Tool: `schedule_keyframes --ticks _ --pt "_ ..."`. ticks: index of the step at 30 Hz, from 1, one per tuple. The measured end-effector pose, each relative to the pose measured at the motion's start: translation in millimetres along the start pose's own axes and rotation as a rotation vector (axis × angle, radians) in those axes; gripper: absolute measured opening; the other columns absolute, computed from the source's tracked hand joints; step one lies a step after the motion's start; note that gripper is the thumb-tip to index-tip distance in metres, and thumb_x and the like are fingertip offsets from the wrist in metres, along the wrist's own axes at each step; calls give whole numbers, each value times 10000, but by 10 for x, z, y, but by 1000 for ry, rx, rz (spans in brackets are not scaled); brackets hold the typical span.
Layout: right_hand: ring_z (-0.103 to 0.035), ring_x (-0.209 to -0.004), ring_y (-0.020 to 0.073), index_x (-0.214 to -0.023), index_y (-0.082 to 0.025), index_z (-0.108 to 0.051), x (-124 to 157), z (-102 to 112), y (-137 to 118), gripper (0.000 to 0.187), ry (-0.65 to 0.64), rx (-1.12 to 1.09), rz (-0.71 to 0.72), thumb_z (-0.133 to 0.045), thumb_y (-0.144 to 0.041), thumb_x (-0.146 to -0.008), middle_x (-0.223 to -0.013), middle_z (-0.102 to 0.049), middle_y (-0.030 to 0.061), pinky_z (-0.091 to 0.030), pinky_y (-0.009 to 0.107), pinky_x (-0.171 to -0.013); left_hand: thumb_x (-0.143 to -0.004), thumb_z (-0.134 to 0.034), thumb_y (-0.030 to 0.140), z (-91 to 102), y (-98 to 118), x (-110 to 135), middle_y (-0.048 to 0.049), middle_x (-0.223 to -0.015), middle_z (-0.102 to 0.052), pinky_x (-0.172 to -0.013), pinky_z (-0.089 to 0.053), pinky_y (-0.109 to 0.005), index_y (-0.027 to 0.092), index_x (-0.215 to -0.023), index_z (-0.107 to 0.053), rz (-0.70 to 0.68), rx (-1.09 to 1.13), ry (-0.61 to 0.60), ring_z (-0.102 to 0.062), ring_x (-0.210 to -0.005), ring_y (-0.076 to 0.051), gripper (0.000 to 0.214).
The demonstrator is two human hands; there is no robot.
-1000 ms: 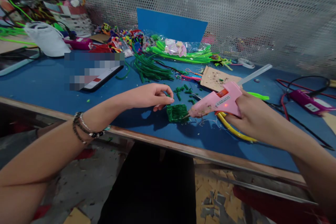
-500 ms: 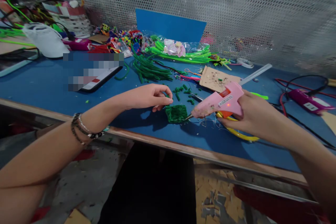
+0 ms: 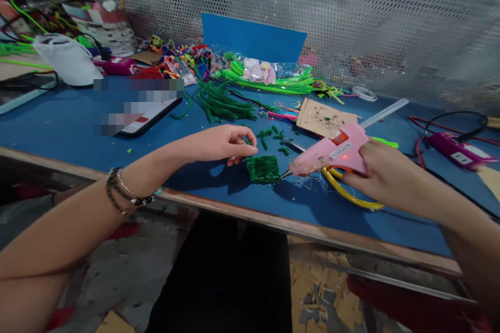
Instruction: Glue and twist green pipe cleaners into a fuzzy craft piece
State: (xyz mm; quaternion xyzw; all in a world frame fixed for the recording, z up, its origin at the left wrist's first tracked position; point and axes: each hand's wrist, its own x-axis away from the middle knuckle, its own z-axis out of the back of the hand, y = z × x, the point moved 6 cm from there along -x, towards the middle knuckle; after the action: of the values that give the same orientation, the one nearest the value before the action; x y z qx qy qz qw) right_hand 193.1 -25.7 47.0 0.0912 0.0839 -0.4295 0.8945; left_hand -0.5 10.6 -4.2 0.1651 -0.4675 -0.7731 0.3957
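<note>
A block of dark green pipe cleaners (image 3: pixel 263 169) lies on the blue table before me. My left hand (image 3: pixel 230 144) is at its upper left corner, thumb and forefinger pinched together. A bit of green shows by those fingertips, but I cannot tell whether they hold it. My right hand (image 3: pixel 377 169) grips a pink hot glue gun (image 3: pixel 332 155) with its light lit red and a clear glue stick (image 3: pixel 386 113) out the back. The nozzle points at the block's right side, at or just off its edge. Short green pipe cleaner pieces (image 3: pixel 264 140) lie behind the block.
Tweezers (image 3: pixel 294 145) and a yellow looped handle (image 3: pixel 351 199) lie near the glue gun. Farther back are a stained cardboard piece (image 3: pixel 326 118), long green pipe cleaners (image 3: pixel 224 101) and a phone (image 3: pixel 150 114). A purple power strip (image 3: pixel 463 150) with cables sits at right.
My right hand has drawn the glue gun slightly to the right and down, its nozzle still near the block's right side. My left hand and the block have stayed put.
</note>
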Motion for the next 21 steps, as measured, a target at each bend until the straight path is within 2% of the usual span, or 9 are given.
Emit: schedule_keyframes --ticks 6,12,16,21 --pt "-313 -407 134 -506 -230 -273 12 -27 65 236 -43 22 -90 -419 -265 -687 -456 -343 1 -227 266 -398 -740 -479 340 -1 -4 -2 65 -485 -466 -443 -337 -160 159 -810 -481 -13 3 -6 -450 -417 -59 193" --pt "-361 -436 128 -452 -226 -188 0 151 109 397 93 -8 -148 -546 -285 -613 -438 -286 -26 -239 246 -398 -746 -472 325 -9 23 7 64 -484 -460 -438 -332 -157 161 -803 -478 -22 -5 2 -448 -425 -59 173" --pt "-409 -503 148 -466 -220 -213 -84 177 95 403 129 -19 -133 -568 -343 -612 -481 -320 -17 -265 245 -426 -737 -474 309 -5 47 14 68 -487 -453 -436 -333 -156 159 -815 -468 -29 -1 25 -443 -421 -55 169" --pt "-422 -548 153 -527 -207 -331 -246 17 133 334 98 12 -203 -570 -427 -605 -546 -390 5 -276 245 -459 -718 -482 301 14 68 18 85 -469 -431 -433 -336 -162 166 -862 -451 -30 -20 60 -433 -410 -58 201"
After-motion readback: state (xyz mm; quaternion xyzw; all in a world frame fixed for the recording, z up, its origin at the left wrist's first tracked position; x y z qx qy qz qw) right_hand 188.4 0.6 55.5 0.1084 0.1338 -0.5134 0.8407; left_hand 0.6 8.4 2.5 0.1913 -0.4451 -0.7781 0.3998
